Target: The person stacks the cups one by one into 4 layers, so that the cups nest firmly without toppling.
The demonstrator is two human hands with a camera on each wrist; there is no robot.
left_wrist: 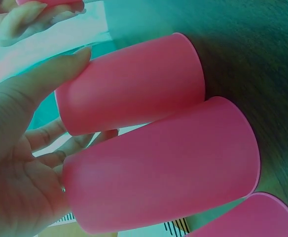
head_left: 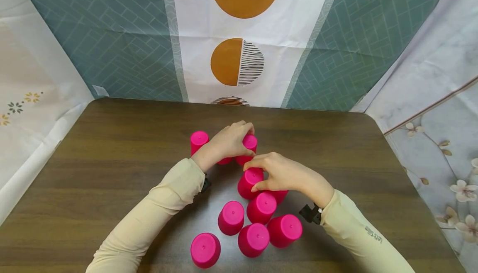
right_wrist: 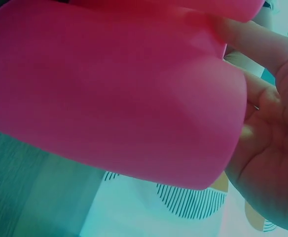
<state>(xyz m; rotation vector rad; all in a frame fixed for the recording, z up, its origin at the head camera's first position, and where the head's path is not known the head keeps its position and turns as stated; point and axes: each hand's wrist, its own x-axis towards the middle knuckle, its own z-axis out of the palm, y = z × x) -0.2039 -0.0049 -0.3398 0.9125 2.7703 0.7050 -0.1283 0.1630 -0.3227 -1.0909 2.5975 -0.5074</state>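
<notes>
Bright pink cups stand upside down on the table. In the head view my left hand (head_left: 232,139) grips a cup (head_left: 249,143) at the right end of a short row at the back. The left wrist view shows that thumb on the held cup (left_wrist: 134,84), its fingers behind; another cup (left_wrist: 163,168) stands beside it. My right hand (head_left: 285,173) holds a nearer cup (head_left: 248,185) between thumb and fingers. In the right wrist view a large cup (right_wrist: 119,94) stands in front of the held one and partly hides it. Whether either held cup touches the table is unclear.
At the row's left end stands a cup (head_left: 199,140), with another partly hidden under the left wrist. Several more cups, including one cup (head_left: 205,250) near the front, stand between my forearms on the brown wooden table (head_left: 93,181). A patterned cloth (head_left: 130,57) hangs behind.
</notes>
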